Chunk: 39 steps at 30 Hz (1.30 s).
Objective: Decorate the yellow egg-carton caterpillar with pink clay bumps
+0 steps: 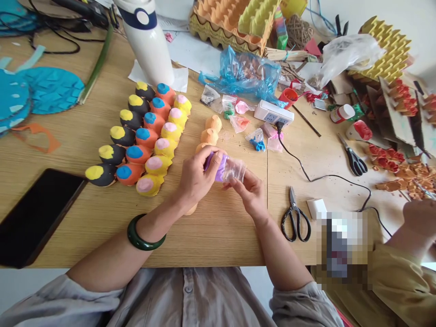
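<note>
Purple clay (218,167) in a clear plastic bag (235,170) is held between my two hands. My left hand (200,175) pinches the purple clay between thumb and fingers. The fingers of my right hand (250,193) are closed on the bag's clear end. Beneath my hands runs a strip of plain orange egg-carton cups (213,123), partly hidden by my left hand. To the left stand three rows of painted cups: black with yellow tops (117,135), orange with blue tops (146,136) and yellow with pink tops (165,147).
Small bags of coloured clay (239,122) lie beyond my hands, near a power strip (274,113) with a black cord. Scissors (295,218) rest at right. A black phone (37,213) lies at left, a white tumbler (150,45) behind. Another person's hand (418,218) is at far right.
</note>
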{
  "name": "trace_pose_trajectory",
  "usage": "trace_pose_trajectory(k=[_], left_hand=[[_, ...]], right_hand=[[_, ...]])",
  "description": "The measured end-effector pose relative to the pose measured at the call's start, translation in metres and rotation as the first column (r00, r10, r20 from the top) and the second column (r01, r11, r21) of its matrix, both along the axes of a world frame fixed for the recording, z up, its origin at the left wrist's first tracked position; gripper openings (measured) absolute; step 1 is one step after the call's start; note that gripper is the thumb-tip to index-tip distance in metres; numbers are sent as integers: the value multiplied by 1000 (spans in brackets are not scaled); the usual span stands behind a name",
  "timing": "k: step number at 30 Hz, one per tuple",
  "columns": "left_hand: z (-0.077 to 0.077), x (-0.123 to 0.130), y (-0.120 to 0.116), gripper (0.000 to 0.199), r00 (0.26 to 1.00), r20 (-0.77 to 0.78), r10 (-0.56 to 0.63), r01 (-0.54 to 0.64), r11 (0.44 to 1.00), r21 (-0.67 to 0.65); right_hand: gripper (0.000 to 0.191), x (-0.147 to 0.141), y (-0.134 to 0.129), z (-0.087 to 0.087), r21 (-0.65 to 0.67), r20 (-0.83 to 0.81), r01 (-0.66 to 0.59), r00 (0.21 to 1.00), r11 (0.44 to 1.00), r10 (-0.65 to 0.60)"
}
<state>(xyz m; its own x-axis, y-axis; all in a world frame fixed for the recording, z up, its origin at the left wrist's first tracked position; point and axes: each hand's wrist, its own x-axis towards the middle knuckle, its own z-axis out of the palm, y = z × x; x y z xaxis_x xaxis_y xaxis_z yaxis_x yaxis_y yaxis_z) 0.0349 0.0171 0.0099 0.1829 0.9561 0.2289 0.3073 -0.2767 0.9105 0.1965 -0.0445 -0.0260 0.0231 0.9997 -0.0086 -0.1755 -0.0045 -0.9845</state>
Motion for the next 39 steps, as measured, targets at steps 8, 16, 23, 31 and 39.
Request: trace_pose_trajectory(k=[8,16,23,31,39], left_hand=[[2,2,-1,32,999,-5,41,-41,999,-21],[5,0,-1,25,996,43,-75,79,991,-110],[10,-11,5,17,960,170,-221,264,915,-305],[13,-10,-1,17,976,114,-188,210,952,-224],[4,-6,-7,17,989,2,-147,146,985,-87]], right_hand=[[55,-24,-10,1,-6,27,59,998,998,-59],[30,-19,-6,2,-27,37,279,960,960,-278],[31,-8,-3,4,-10,79,292,954,956,-291],[42,-15,-3,7,-36,26,183,983,983,-182],[32,-17,0,5,-31,-17,208,978,978,-208]])
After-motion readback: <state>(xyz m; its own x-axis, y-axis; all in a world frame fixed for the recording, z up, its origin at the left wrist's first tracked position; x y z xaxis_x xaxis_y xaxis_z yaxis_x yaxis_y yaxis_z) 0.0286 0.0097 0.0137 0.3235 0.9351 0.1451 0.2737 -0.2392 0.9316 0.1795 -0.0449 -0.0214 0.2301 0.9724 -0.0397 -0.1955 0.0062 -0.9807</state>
